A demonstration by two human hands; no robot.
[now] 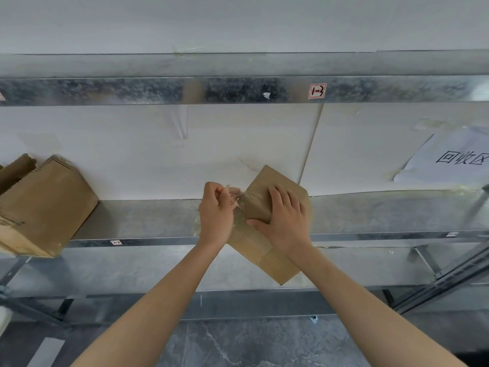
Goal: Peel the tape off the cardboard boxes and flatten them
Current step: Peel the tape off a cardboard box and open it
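Currently left hand [215, 211] pinches tape [235, 196] beside right hand [284, 221] pressing flat on box [267, 178]; best pull low, steady, away from right hand.

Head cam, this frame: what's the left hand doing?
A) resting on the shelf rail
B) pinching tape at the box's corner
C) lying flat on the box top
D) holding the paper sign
B: the left hand pinches a strip of clear tape at the corner of the small cardboard box, while the right hand lies spread over the box's top.
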